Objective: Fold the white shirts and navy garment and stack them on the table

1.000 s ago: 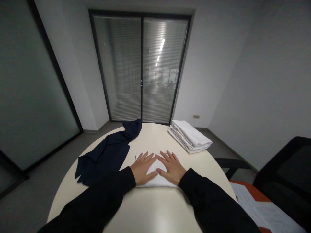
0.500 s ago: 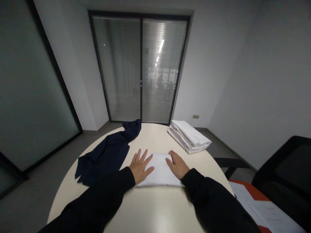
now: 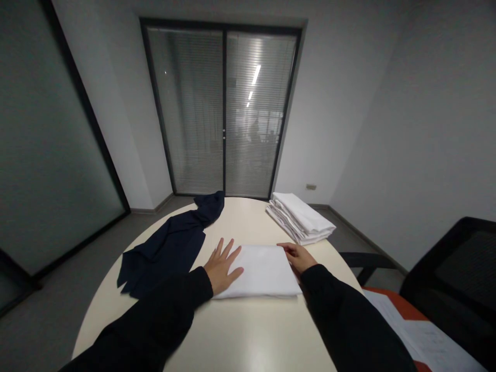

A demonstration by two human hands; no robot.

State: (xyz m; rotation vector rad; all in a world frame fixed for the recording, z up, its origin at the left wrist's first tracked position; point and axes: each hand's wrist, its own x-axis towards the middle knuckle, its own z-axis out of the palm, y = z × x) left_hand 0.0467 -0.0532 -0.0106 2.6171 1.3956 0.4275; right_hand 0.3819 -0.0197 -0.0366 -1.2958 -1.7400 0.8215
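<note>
A folded white cloth [image 3: 259,268] lies flat on the round table in front of me. My left hand [image 3: 220,268] rests on its left part, palm down with the fingers spread. At its right edge is my right hand [image 3: 299,258], turned on its side, with bent fingers closed on the far right corner of the cloth. Part of the right fingers is hidden behind the hand. To the left lies a crumpled dark navy garment [image 3: 174,243], close to my left sleeve but apart from the white cloth.
A stack of folded white cloth [image 3: 300,217] sits at the back right edge of the pale table [image 3: 248,330]. Right of the table stands a black chair [image 3: 453,268] with papers [image 3: 422,330] on its red seat. Behind the table are glazed panels with blinds [image 3: 256,155].
My right hand has slid rightward off the top of the white cloth to its right edge, and its fingers have bent round. The left hand stays in place.
</note>
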